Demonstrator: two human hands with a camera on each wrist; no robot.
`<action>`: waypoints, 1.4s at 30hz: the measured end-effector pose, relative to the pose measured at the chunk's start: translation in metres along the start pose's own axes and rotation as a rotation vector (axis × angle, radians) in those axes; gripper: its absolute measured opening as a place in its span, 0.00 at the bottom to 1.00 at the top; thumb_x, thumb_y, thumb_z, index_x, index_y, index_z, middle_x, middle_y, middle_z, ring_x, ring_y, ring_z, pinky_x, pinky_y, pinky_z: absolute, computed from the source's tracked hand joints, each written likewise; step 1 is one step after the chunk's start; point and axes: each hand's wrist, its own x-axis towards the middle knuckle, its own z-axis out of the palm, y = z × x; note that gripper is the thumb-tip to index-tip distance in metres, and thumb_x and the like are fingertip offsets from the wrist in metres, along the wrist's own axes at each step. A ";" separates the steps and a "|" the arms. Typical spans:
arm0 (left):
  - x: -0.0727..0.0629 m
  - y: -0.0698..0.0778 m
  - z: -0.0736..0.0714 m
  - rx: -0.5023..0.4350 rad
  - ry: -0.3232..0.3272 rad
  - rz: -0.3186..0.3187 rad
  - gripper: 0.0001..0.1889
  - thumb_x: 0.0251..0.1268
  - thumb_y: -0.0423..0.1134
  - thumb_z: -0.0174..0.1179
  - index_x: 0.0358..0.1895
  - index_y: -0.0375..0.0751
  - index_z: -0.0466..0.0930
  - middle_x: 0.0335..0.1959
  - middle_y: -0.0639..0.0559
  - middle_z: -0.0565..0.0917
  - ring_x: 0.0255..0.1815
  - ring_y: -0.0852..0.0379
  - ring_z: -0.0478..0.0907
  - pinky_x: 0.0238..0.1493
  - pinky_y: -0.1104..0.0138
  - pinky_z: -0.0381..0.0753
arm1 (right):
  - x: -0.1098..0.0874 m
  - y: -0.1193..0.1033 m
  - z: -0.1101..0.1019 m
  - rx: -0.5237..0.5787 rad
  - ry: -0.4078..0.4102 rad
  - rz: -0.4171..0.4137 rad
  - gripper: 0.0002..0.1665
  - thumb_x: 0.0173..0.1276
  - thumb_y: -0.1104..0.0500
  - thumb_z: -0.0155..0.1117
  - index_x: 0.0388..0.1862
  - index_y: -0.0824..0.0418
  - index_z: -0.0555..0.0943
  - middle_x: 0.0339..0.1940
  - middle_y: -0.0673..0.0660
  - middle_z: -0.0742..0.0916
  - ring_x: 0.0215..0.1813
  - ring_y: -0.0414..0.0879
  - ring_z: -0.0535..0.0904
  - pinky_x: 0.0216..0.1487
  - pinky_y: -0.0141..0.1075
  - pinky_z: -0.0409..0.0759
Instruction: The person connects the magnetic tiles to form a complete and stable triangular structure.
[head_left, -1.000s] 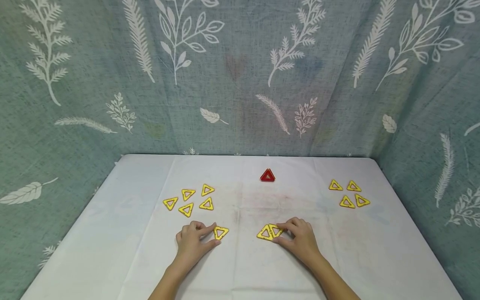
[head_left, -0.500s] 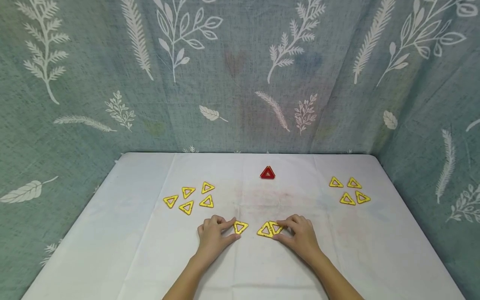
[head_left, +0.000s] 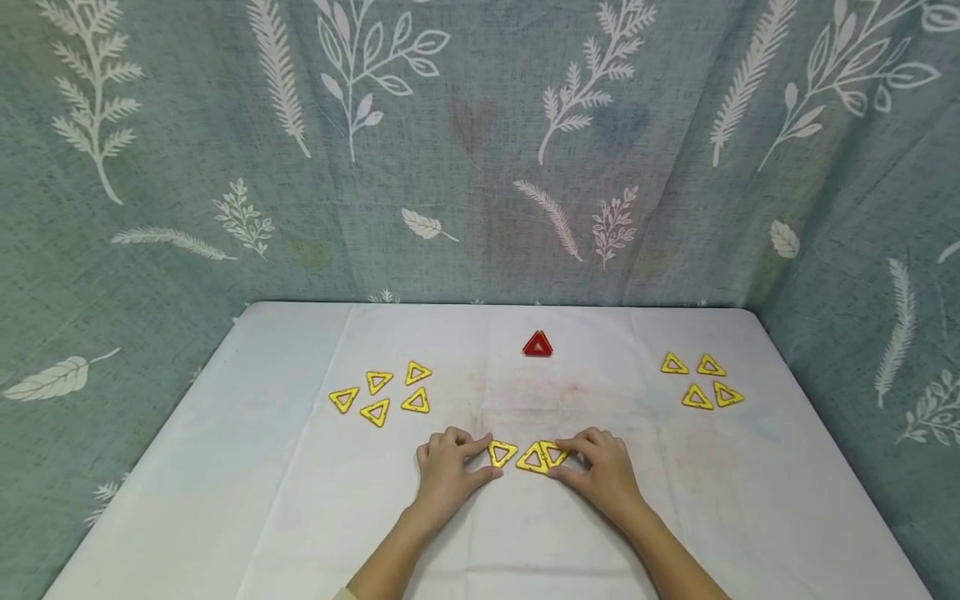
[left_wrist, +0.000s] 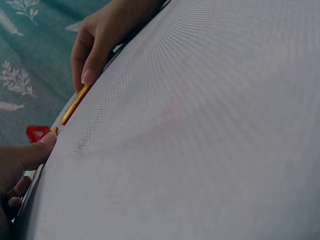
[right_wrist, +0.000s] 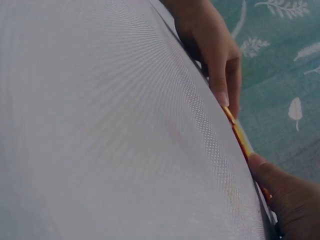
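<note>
Between thumb and forefinger, my left hand [head_left: 448, 471] pinches a yellow triangular tile [head_left: 502, 453] with a hollow centre, flat on the table. A small gap parts it from two more yellow triangles lying side by side. My right hand [head_left: 602, 468] pinches the right one of that pair [head_left: 554, 453]; its neighbour [head_left: 533, 458] touches it on the left. Both wrist views catch these tiles edge-on: the left wrist view has the pair as a thin yellow strip [left_wrist: 75, 106] under the right hand, and the right wrist view shows the left hand [right_wrist: 215, 55] across from it.
Several loose yellow triangles [head_left: 377, 412] lie at the back left of the white table [head_left: 300, 533]. Another group of yellow triangles [head_left: 697, 397] is at the back right. A red triangular piece [head_left: 537, 344] sits near the far edge. Patterned curtains [head_left: 450, 167] surround the table.
My left hand has slid rightward across the table with its yellow triangular tile, narrowing the gap to the pair. The right hand and its two tiles have stayed in place.
</note>
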 end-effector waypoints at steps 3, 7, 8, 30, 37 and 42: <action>0.001 0.002 0.002 -0.003 0.006 0.003 0.29 0.44 0.55 0.71 0.53 0.50 0.82 0.38 0.57 0.70 0.40 0.56 0.62 0.47 0.54 0.54 | 0.000 0.001 0.000 -0.002 0.006 -0.010 0.24 0.38 0.47 0.80 0.37 0.52 0.87 0.30 0.45 0.80 0.30 0.34 0.65 0.36 0.34 0.63; 0.002 0.004 0.005 -0.001 0.012 0.023 0.29 0.44 0.56 0.71 0.53 0.52 0.82 0.38 0.57 0.70 0.39 0.57 0.61 0.47 0.55 0.55 | 0.001 0.002 -0.001 -0.001 0.021 -0.026 0.23 0.38 0.48 0.80 0.37 0.52 0.87 0.29 0.45 0.80 0.30 0.34 0.65 0.35 0.34 0.62; 0.002 0.005 0.007 0.002 0.016 0.031 0.29 0.43 0.56 0.71 0.53 0.52 0.82 0.38 0.57 0.70 0.39 0.57 0.62 0.47 0.55 0.55 | 0.001 0.002 -0.001 0.001 0.022 -0.028 0.23 0.38 0.48 0.80 0.37 0.52 0.87 0.29 0.45 0.80 0.30 0.34 0.64 0.35 0.34 0.62; 0.007 0.009 0.016 0.066 0.054 0.085 0.30 0.43 0.58 0.69 0.53 0.53 0.82 0.38 0.58 0.72 0.38 0.59 0.63 0.45 0.57 0.57 | -0.001 0.002 0.000 0.018 0.003 -0.050 0.25 0.39 0.47 0.80 0.38 0.52 0.87 0.29 0.45 0.80 0.30 0.34 0.64 0.35 0.34 0.62; 0.010 0.010 0.016 0.058 0.035 0.088 0.30 0.45 0.58 0.69 0.55 0.53 0.81 0.39 0.57 0.73 0.39 0.58 0.63 0.46 0.58 0.56 | -0.002 0.002 0.000 0.026 0.016 -0.042 0.24 0.38 0.48 0.80 0.37 0.53 0.87 0.29 0.45 0.80 0.30 0.34 0.65 0.36 0.35 0.62; 0.015 0.011 0.016 0.058 0.016 0.098 0.30 0.46 0.56 0.69 0.56 0.52 0.80 0.40 0.57 0.73 0.38 0.58 0.62 0.46 0.58 0.56 | -0.002 0.002 0.001 0.043 0.021 -0.030 0.24 0.38 0.48 0.81 0.37 0.53 0.87 0.29 0.46 0.81 0.31 0.35 0.67 0.36 0.35 0.63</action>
